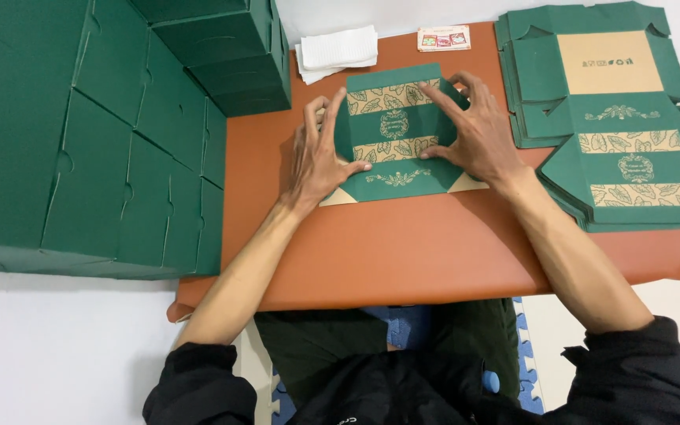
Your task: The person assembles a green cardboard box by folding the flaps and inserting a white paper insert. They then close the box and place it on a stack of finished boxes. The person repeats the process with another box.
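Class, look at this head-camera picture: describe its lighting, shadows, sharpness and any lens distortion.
Head view: soft, even light, no harsh glare on the orange table; faint shadows under the left hand and right hand on the green box blank; everything sharp, no motion blur; wide lens bows the stacked green boxes at the left edge.

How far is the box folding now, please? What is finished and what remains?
Done: folded green boxes stacked at left. In hand: the left hand and right hand press the side flaps of one flat box. Left: a pile of unfolded blanks at right.
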